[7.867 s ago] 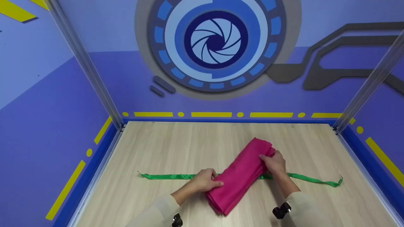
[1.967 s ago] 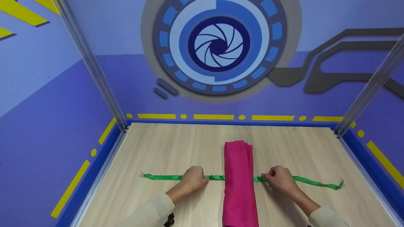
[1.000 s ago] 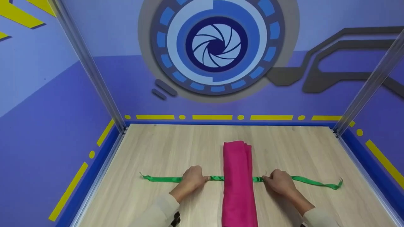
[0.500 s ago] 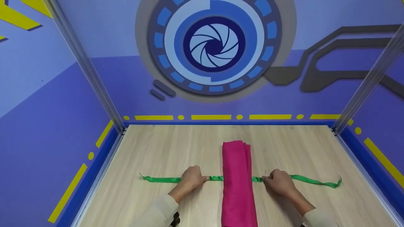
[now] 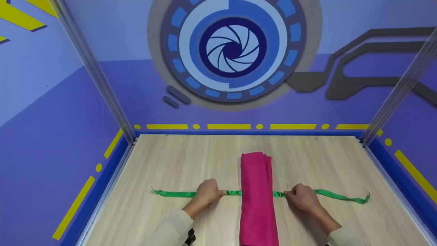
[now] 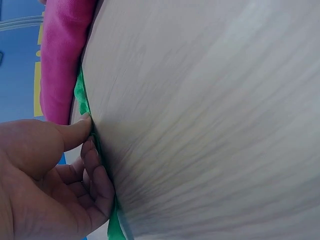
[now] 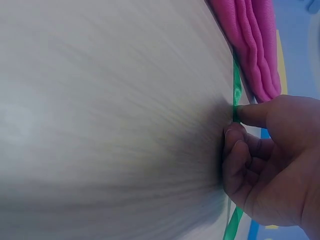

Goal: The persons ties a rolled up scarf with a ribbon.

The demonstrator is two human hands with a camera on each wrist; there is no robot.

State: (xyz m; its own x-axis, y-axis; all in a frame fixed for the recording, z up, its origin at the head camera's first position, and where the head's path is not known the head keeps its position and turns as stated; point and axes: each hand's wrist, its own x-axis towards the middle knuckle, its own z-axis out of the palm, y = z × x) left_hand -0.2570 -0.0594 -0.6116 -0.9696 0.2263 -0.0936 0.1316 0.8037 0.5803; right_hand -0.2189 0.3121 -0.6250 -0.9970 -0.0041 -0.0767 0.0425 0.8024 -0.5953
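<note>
A folded magenta cloth (image 5: pixel 257 201) lies lengthwise over a flat green ribbon (image 5: pixel 234 193), crossing it near its middle; the stretch beneath is hidden. My left hand (image 5: pixel 206 194) pinches the ribbon left of the cloth, its thumb pointing toward the fold. On the other side, my right hand (image 5: pixel 303 198) pinches it close to the cloth's right edge. Both wrist views show curled fingers low against the table, with the thumb on the ribbon (image 6: pixel 81 95) at left and on the ribbon (image 7: pixel 236 75) at right. Both ribbon ends stick out past the hands, lying on the table.
The light wooden table (image 5: pixel 177 157) is bounded by a purple-blue back wall (image 5: pixel 129 89) and side walls. Metal posts (image 5: pixel 92 68) stand at its two back corners. The near end of the cloth runs to the bottom of the head view.
Earliest, both hands held the cloth slanted over the ribbon. It now lies straight across the ribbon, released, and both hands have moved onto the ribbon. Over the last second the hands barely move.
</note>
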